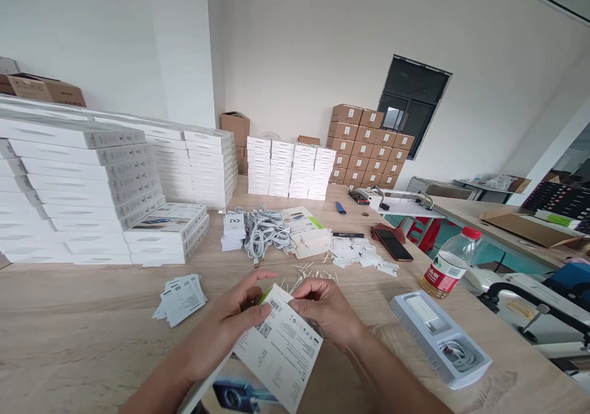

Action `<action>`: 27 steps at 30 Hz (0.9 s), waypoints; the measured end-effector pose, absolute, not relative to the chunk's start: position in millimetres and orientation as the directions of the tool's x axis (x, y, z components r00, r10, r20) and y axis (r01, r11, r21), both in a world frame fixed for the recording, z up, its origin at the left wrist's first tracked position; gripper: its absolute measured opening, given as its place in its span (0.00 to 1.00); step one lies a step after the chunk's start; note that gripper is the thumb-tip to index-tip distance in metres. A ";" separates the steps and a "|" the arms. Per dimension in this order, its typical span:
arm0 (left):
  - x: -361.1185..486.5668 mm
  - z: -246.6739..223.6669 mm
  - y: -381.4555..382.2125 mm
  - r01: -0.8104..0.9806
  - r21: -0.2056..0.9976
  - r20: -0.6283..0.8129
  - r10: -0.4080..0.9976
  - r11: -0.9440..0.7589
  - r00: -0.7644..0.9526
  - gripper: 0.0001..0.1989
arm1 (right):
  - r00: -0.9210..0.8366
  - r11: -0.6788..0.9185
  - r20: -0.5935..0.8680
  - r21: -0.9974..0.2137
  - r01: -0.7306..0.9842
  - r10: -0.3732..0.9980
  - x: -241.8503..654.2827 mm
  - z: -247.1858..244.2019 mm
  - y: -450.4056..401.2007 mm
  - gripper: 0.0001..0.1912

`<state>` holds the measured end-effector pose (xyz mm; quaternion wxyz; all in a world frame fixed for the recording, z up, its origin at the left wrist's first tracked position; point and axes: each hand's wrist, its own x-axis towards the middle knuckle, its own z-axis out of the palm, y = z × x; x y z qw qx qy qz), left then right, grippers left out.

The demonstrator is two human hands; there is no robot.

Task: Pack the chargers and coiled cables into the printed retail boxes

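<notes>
A white printed box [281, 352], with a barcode, small text and a phone picture on its sides, is tilted at the bottom centre. My left hand [237, 316] grips its upper left edge, thumb on the printed face and index finger stretched out. At the upper right corner, my right hand [325, 306] pinches the box edge between thumb and curled fingers. Small white sticks [308, 274] lie just beyond the hands. To the right sits a grey tray [431, 340] holding a white charger [423, 312] and a coiled cable [458, 355].
White boxes [87, 199] are stacked at the left. Printed cards [182, 298], bundled cables [265, 230], white paper pieces [362, 252], a black marker [348, 235], a phone [394, 244] and a bottle [449, 263] lie or stand on the table [83, 328].
</notes>
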<state>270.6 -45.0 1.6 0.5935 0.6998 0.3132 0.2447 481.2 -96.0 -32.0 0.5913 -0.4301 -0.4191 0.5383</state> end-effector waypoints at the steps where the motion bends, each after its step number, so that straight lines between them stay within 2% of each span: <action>1: 270.3 0.6 -44.4 0.155 0.981 -0.022 0.734 -0.114 0.678 0.28 | 0.068 0.057 0.040 -0.963 -0.265 0.997 481.1 -31.1 -96.7 0.16; 8: 268.8 -5.6 -40.7 0.143 0.985 -0.019 0.758 -0.098 0.652 0.24 | 0.062 0.070 0.054 -0.954 -0.292 0.997 481.7 -30.6 -97.2 0.15; 15: 272.4 4.8 -45.6 0.024 0.998 -0.055 0.764 0.052 0.643 0.18 | -0.007 0.094 0.100 -0.954 -0.286 0.995 484.9 -22.0 -100.7 0.13; 18: 274.2 4.9 -44.7 -0.038 0.993 -0.063 0.765 0.113 0.641 0.16 | -0.028 0.014 0.024 -0.950 -0.313 0.999 490.1 -20.1 -99.9 0.15; 21: 276.0 0.1 -40.0 -0.076 0.989 -0.055 0.789 0.127 0.612 0.18 | 0.014 -0.036 -0.044 -0.934 -0.356 0.999 494.5 -22.0 -96.3 0.16; 23: 277.0 -3.2 -36.6 -0.088 0.989 -0.048 0.812 0.122 0.582 0.19 | 0.046 -0.004 -0.022 -0.932 -0.361 0.999 494.9 -24.0 -94.5 0.16; 27: 277.3 -6.5 -32.3 -0.111 0.986 -0.049 0.843 0.127 0.535 0.22 | 0.060 0.128 0.115 -0.939 -0.318 0.992 490.0 -26.3 -95.0 0.14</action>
